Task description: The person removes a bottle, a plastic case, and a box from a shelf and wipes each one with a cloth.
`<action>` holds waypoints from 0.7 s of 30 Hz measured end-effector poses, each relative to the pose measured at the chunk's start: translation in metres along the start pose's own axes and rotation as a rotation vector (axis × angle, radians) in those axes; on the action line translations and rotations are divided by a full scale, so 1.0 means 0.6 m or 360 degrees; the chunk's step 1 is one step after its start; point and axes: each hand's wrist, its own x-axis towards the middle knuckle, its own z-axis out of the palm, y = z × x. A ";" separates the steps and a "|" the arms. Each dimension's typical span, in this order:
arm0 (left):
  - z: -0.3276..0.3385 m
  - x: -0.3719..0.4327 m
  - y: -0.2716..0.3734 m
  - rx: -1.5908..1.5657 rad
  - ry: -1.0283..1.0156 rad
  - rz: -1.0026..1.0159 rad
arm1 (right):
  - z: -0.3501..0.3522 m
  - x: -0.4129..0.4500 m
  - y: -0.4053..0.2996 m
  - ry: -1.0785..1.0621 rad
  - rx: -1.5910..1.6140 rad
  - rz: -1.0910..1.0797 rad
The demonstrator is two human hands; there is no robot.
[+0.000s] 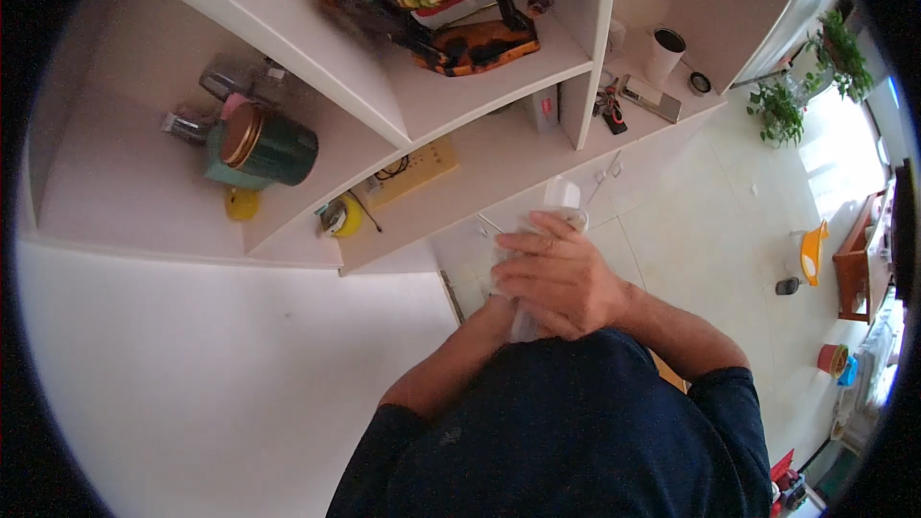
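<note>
In front of my dark shirt, my right hand (550,273) is wrapped around a whitish, partly see-through object (563,194). It looks like a plastic bottle or container, but blur and the fingers hide its full shape. A pale end sticks out beyond the fingers, and a clear part shows below them near the shirt. My left hand (501,308) lies under the right one. Only its wrist side shows, so its fingers and grip are hidden. Both hands are just in front of the low cabinet doors (611,167).
White shelves (496,111) ahead bear a glazed horse figurine (460,7), a green jar (277,144), yellow tape (349,216), a power strip (421,171), pliers (613,111) and a white cup (665,56). A white wall (216,360) stands at left. Plants (781,111) and an orange stool (813,252) are at right.
</note>
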 end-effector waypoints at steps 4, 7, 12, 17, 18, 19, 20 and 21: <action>-0.134 0.075 -0.004 0.0351 -0.0922 -0.0427 | -0.020 0.005 0.024 0.0006 -0.0215 -0.0219; -0.114 0.074 0.009 0.0825 -0.1095 -0.0548 | -0.052 0.021 0.054 0.0240 -0.0378 0.0019; -0.043 0.000 -0.018 0.0777 -0.1010 -0.0242 | -0.030 -0.039 0.127 0.0544 0.0061 0.0866; -0.078 0.046 -0.023 0.0626 -0.1113 -0.0133 | 0.015 -0.017 0.095 0.1600 0.1704 0.1959; -0.074 0.048 -0.022 0.0645 -0.1185 -0.0079 | 0.022 -0.019 0.098 0.1562 0.1777 0.1940; -0.072 0.047 -0.023 0.0646 -0.1182 -0.0078 | 0.024 -0.023 0.097 0.1562 0.1780 0.1940; -0.068 0.045 -0.025 0.0745 -0.1084 -0.0032 | 0.026 -0.027 0.093 0.1577 0.1892 0.1991; -0.067 0.040 -0.027 0.0839 -0.0978 0.0021 | 0.025 -0.021 0.085 0.1582 0.2013 0.2044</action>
